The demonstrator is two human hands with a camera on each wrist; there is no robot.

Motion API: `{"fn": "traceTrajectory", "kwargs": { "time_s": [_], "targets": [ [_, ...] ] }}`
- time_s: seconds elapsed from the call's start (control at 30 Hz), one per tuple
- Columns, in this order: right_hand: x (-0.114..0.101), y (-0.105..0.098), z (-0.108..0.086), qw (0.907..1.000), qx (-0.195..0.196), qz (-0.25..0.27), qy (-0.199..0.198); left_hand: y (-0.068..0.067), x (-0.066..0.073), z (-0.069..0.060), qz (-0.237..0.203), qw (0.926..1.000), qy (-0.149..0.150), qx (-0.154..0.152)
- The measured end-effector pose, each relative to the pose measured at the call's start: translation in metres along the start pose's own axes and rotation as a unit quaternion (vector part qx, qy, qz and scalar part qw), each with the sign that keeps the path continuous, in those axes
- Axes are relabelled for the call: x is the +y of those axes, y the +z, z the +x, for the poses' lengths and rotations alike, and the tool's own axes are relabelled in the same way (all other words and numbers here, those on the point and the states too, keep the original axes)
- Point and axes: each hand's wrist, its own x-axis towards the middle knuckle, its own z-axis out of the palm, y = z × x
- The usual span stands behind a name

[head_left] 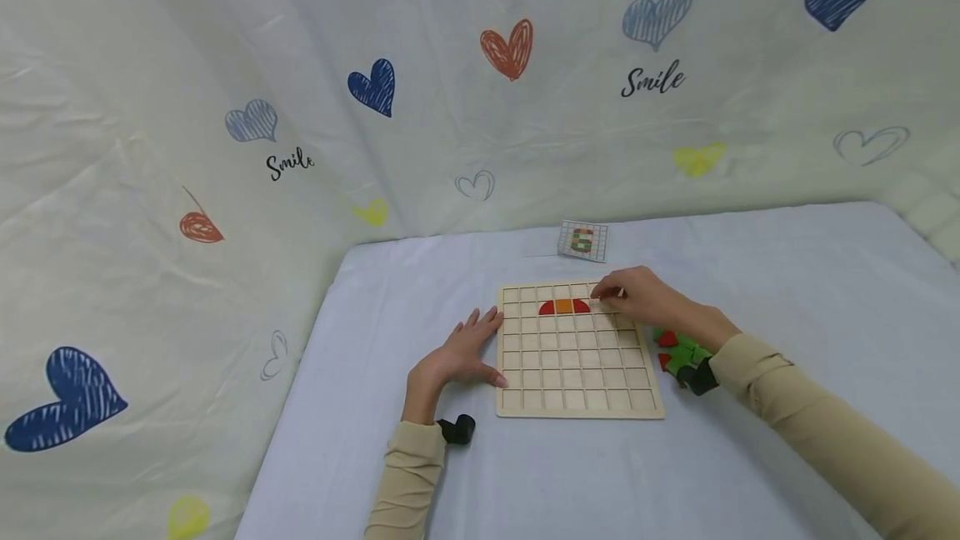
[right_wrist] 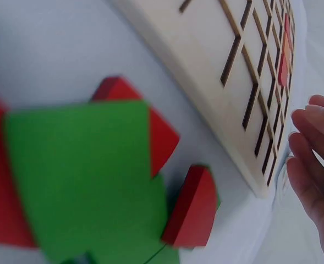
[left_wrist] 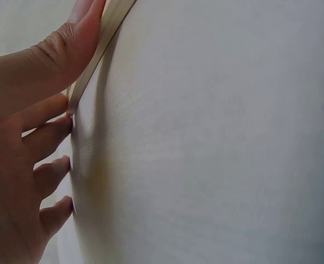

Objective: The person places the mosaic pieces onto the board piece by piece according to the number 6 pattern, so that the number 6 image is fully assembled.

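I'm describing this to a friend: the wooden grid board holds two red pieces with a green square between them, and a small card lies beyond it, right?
Not quite: the square between the red pieces is orange, as the head view shows. The rest is right.

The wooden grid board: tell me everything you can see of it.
The grid board looks like pale wood, roughly square, with a plain rim and lines dividing it into square cells. It lies flat on a white cloth. Near its far edge, two red pieces flank an orange square. The left hand touches its left edge; the right hand is over its far right part, contact unclear.
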Motion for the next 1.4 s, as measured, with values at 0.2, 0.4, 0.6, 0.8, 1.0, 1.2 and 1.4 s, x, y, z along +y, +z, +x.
{"fn": "traceTrajectory", "kwargs": {
  "time_s": [0.2, 0.4, 0.6, 0.8, 1.0, 1.2, 1.4],
  "targets": [
    [0.006, -0.008, -0.016, 0.9998, 0.006, -0.012, 0.018, -0.001, 0.001, 0.000, -0.004, 1.0000, 0.000, -0.001],
    [0.013, -0.013, -0.029, 0.9995, -0.006, -0.009, 0.030, 0.000, 0.000, 0.000, -0.008, 1.0000, 0.000, -0.003],
    [0.017, -0.016, -0.040, 0.9982, -0.028, -0.005, 0.052, 0.000, -0.001, -0.002, -0.010, 0.9999, 0.005, -0.001],
    [0.021, -0.019, -0.047, 0.9965, -0.044, -0.003, 0.071, -0.002, 0.001, -0.004, -0.011, 0.9999, 0.009, 0.001],
    [0.021, -0.018, -0.054, 0.9916, -0.072, -0.001, 0.108, -0.002, 0.002, -0.004, -0.011, 0.9999, 0.008, 0.001],
    [0.022, -0.020, -0.058, 0.9879, -0.086, 0.004, 0.129, -0.002, 0.001, -0.003, -0.005, 1.0000, 0.007, 0.001],
    [0.025, -0.023, -0.062, 0.9897, -0.090, -0.005, 0.111, -0.002, 0.002, -0.003, -0.009, 0.9999, 0.010, 0.001]
  ]
}}
